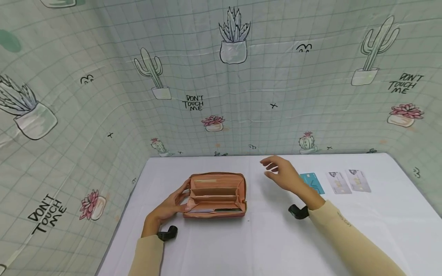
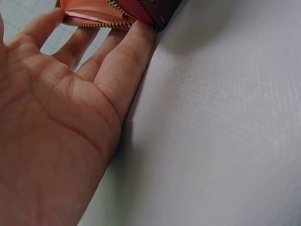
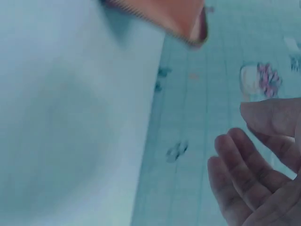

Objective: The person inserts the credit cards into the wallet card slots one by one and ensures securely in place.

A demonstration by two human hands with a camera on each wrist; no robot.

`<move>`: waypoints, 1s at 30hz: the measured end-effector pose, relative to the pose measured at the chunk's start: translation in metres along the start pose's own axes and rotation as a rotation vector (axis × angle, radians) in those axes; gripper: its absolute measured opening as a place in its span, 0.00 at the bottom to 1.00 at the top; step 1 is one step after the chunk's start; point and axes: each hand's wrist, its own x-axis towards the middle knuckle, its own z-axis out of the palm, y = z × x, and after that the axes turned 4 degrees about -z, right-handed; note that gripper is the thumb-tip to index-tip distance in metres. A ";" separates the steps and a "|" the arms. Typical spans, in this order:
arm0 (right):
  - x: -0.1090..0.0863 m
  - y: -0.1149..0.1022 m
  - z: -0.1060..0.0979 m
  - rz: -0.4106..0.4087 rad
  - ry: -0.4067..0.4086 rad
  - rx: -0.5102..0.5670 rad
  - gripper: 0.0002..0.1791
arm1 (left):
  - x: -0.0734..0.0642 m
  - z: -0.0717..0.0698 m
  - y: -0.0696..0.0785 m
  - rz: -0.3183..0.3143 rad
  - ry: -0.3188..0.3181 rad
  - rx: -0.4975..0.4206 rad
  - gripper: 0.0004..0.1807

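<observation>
An orange-pink zip wallet (image 1: 217, 195) lies opened on the white table, its inner compartments facing up. Some cards (image 1: 210, 210) show along its front slot. My left hand (image 1: 169, 206) holds the wallet's left end between thumb and fingers; in the left wrist view the fingertips meet the brass zipper edge (image 2: 96, 23). To the right of the wallet, my right hand (image 1: 284, 173) hovers above the table with loosely bent fingers and nothing in them. In the right wrist view, a corner of the wallet (image 3: 174, 16) shows apart from that hand (image 3: 263, 169).
Beyond the right hand lies a teal card (image 1: 312, 183), partly covered by the hand and wrist. Two silvery cards (image 1: 338, 183) (image 1: 358, 180) lie farther right. A printed cloth with cactus drawings (image 1: 241, 88) hangs behind the table and along its left side.
</observation>
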 end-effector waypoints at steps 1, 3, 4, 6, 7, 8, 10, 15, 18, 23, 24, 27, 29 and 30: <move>-0.006 0.004 -0.004 0.010 0.015 -0.010 0.17 | 0.000 0.000 0.000 -0.003 0.004 0.003 0.50; -0.017 0.013 -0.013 0.033 0.047 -0.024 0.18 | -0.001 -0.001 -0.001 -0.010 0.010 0.003 0.50; -0.023 0.017 -0.017 0.046 0.061 -0.031 0.18 | -0.001 -0.001 -0.002 -0.013 0.012 0.004 0.50; -0.033 0.025 -0.025 0.076 0.087 -0.048 0.18 | -0.002 -0.002 -0.001 -0.021 0.015 -0.005 0.50; -0.038 0.029 -0.029 0.097 0.099 -0.057 0.18 | -0.002 -0.001 -0.001 -0.022 0.015 -0.010 0.50; -0.043 0.033 -0.033 0.118 0.109 -0.070 0.18 | -0.002 -0.001 -0.001 -0.021 0.016 -0.013 0.50; -0.054 0.039 -0.040 0.161 0.120 -0.087 0.19 | -0.002 -0.001 0.000 -0.025 0.021 -0.015 0.50; -0.076 0.049 -0.052 0.269 0.123 -0.132 0.22 | -0.001 0.000 0.000 -0.030 0.027 0.001 0.50; -0.083 0.053 -0.056 0.310 0.118 -0.174 0.24 | -0.001 0.000 0.000 -0.032 0.022 -0.009 0.51; -0.089 0.060 -0.056 0.371 0.106 -0.221 0.27 | 0.000 0.001 0.001 -0.035 0.009 -0.041 0.52; -0.089 0.062 -0.056 0.383 0.101 -0.224 0.28 | 0.000 0.001 0.001 -0.032 0.007 -0.042 0.52; -0.091 0.067 -0.054 0.427 0.072 -0.240 0.31 | 0.001 0.002 0.001 -0.028 0.005 -0.046 0.52; -0.092 0.069 -0.053 0.448 0.051 -0.244 0.33 | 0.001 0.003 0.001 -0.029 0.009 -0.036 0.52; -0.093 0.070 -0.053 0.461 0.040 -0.244 0.35 | 0.001 0.003 0.001 -0.031 0.012 -0.032 0.52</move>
